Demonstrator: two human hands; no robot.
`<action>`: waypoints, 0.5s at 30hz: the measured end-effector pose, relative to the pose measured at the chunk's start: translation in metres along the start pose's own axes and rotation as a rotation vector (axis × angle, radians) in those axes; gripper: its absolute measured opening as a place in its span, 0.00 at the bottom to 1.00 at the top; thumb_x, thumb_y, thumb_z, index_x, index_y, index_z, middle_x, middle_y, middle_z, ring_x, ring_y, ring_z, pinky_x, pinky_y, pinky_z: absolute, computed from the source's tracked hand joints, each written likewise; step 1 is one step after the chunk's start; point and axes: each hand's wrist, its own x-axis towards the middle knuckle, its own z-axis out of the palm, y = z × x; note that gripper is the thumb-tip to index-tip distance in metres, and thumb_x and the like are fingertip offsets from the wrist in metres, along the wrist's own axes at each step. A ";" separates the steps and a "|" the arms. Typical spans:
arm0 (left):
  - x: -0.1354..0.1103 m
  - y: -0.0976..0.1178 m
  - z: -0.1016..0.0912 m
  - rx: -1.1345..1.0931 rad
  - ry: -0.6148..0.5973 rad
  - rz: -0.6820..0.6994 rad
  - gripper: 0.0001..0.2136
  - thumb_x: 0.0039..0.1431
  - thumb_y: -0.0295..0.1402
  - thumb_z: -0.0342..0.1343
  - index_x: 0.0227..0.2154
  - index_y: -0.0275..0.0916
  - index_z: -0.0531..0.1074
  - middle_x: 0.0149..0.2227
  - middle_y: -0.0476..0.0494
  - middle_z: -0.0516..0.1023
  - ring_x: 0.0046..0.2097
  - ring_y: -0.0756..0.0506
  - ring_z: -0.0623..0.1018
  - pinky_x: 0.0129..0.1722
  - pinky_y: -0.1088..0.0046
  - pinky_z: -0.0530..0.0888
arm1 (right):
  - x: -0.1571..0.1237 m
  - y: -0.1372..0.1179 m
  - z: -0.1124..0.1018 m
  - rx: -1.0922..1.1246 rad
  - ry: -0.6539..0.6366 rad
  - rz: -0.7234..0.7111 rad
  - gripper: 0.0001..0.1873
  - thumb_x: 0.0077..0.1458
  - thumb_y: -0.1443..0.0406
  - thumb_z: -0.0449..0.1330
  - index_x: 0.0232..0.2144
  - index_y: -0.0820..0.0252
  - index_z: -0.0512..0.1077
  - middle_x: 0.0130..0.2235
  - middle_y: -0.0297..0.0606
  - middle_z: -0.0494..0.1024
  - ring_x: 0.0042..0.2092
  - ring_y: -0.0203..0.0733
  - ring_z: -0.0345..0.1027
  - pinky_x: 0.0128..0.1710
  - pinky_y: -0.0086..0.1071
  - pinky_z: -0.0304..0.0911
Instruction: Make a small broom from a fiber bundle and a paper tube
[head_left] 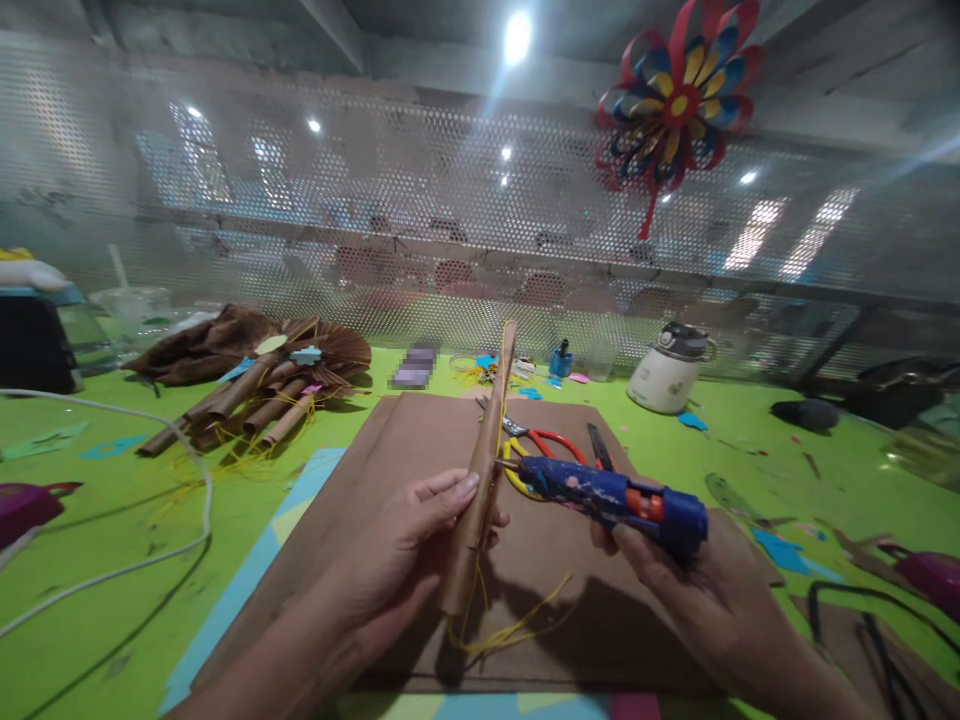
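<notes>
A rolled brown paper tube (457,575) stands slanted over the brown board, its lower part in my left hand (420,535). Thumb and fingers close round it. Yellow string (517,632) runs along the tube and trails in loose ends below. My right hand (682,590) grips a blue glue gun (581,487) with an orange part in its body. The gun points left, and its nozzle meets or nearly meets the tube's right side above my left fingers. Behind the gun lie red-handled scissors (559,440) and a yellow-handled pair (516,480), partly hidden.
The brown board (360,560) covers the middle of the green table (285,520). Several finished tubes with pleated paper (262,400) lie at the back left. A white cable (206,490) curves on the left. A white jug (666,372) and paper scraps (780,550) are at the right.
</notes>
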 end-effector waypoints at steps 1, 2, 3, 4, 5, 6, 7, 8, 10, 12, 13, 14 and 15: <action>0.000 0.000 0.000 -0.006 -0.006 -0.001 0.09 0.58 0.36 0.54 0.34 0.34 0.73 0.33 0.40 0.76 0.35 0.47 0.74 0.35 0.74 0.70 | 0.000 0.000 0.000 -0.004 0.004 0.002 0.14 0.58 0.58 0.53 0.28 0.58 0.72 0.24 0.35 0.74 0.25 0.38 0.67 0.25 0.28 0.63; 0.000 0.000 0.000 -0.013 -0.010 0.003 0.09 0.58 0.35 0.54 0.33 0.34 0.73 0.33 0.40 0.76 0.35 0.47 0.74 0.36 0.74 0.70 | 0.000 0.000 0.000 -0.006 0.007 0.005 0.14 0.58 0.57 0.53 0.27 0.58 0.72 0.24 0.34 0.73 0.24 0.37 0.66 0.25 0.28 0.63; 0.000 0.000 0.000 -0.019 -0.013 0.009 0.08 0.58 0.35 0.55 0.32 0.34 0.73 0.33 0.40 0.76 0.35 0.48 0.74 0.36 0.74 0.70 | 0.000 -0.001 0.000 -0.008 0.006 0.005 0.15 0.58 0.57 0.53 0.27 0.58 0.72 0.22 0.34 0.73 0.23 0.37 0.65 0.24 0.27 0.62; 0.000 0.000 0.000 -0.023 -0.015 0.016 0.08 0.58 0.34 0.55 0.31 0.34 0.73 0.33 0.40 0.76 0.35 0.48 0.74 0.36 0.74 0.70 | 0.000 -0.001 -0.001 -0.013 -0.003 0.007 0.15 0.58 0.57 0.53 0.26 0.58 0.72 0.21 0.33 0.71 0.22 0.36 0.64 0.23 0.27 0.62; 0.000 -0.001 0.000 -0.022 -0.014 0.021 0.08 0.58 0.34 0.55 0.31 0.34 0.73 0.34 0.40 0.76 0.35 0.48 0.73 0.37 0.74 0.70 | 0.000 -0.002 -0.001 -0.024 -0.009 0.010 0.16 0.58 0.56 0.52 0.25 0.58 0.72 0.20 0.33 0.70 0.21 0.36 0.63 0.23 0.27 0.62; 0.000 -0.001 0.000 -0.018 -0.014 0.023 0.08 0.58 0.34 0.55 0.32 0.34 0.73 0.34 0.40 0.76 0.35 0.48 0.73 0.36 0.74 0.70 | 0.000 -0.002 -0.002 -0.041 -0.006 0.012 0.16 0.58 0.56 0.52 0.25 0.58 0.72 0.19 0.32 0.69 0.20 0.36 0.62 0.23 0.28 0.62; -0.001 -0.001 0.000 -0.015 -0.012 0.021 0.08 0.58 0.34 0.54 0.32 0.34 0.73 0.34 0.40 0.76 0.35 0.48 0.73 0.36 0.74 0.70 | 0.000 -0.003 -0.003 -0.059 -0.006 0.013 0.17 0.58 0.56 0.52 0.24 0.58 0.72 0.18 0.32 0.69 0.20 0.36 0.61 0.23 0.28 0.62; -0.001 0.000 0.001 -0.010 -0.012 0.018 0.08 0.58 0.34 0.54 0.33 0.33 0.73 0.34 0.39 0.76 0.35 0.48 0.73 0.36 0.74 0.70 | 0.001 -0.003 -0.003 -0.076 -0.006 0.015 0.18 0.58 0.55 0.52 0.23 0.58 0.72 0.18 0.32 0.68 0.20 0.36 0.61 0.23 0.28 0.62; -0.001 0.000 0.001 -0.001 -0.010 0.015 0.09 0.58 0.35 0.54 0.33 0.33 0.73 0.34 0.39 0.76 0.35 0.47 0.74 0.36 0.74 0.70 | 0.001 -0.004 -0.003 -0.083 0.015 0.009 0.19 0.58 0.55 0.52 0.22 0.58 0.71 0.18 0.33 0.68 0.19 0.36 0.60 0.22 0.28 0.61; -0.001 0.000 0.002 0.005 -0.008 0.014 0.10 0.58 0.36 0.54 0.34 0.33 0.73 0.34 0.38 0.76 0.36 0.47 0.74 0.36 0.74 0.69 | 0.001 -0.005 -0.002 -0.066 0.041 0.001 0.20 0.59 0.55 0.51 0.22 0.59 0.71 0.18 0.33 0.68 0.19 0.36 0.61 0.21 0.27 0.60; -0.001 0.000 0.002 0.006 -0.006 0.014 0.10 0.58 0.35 0.54 0.34 0.33 0.73 0.34 0.38 0.76 0.36 0.47 0.74 0.36 0.74 0.69 | 0.002 -0.006 -0.001 -0.059 0.040 0.002 0.20 0.59 0.55 0.51 0.22 0.59 0.71 0.18 0.33 0.68 0.19 0.36 0.61 0.20 0.27 0.60; -0.001 0.000 0.002 0.003 -0.003 0.013 0.09 0.58 0.35 0.54 0.34 0.33 0.73 0.34 0.38 0.76 0.36 0.47 0.74 0.36 0.74 0.70 | 0.002 -0.006 -0.001 -0.056 0.032 0.007 0.20 0.59 0.55 0.51 0.22 0.59 0.71 0.18 0.33 0.68 0.19 0.36 0.61 0.20 0.27 0.60; -0.001 0.000 0.002 -0.002 0.000 0.010 0.09 0.58 0.35 0.55 0.33 0.33 0.73 0.34 0.39 0.76 0.36 0.47 0.74 0.36 0.74 0.70 | 0.002 -0.006 -0.001 -0.055 0.024 0.012 0.20 0.59 0.55 0.51 0.22 0.59 0.71 0.18 0.33 0.68 0.19 0.36 0.61 0.20 0.27 0.59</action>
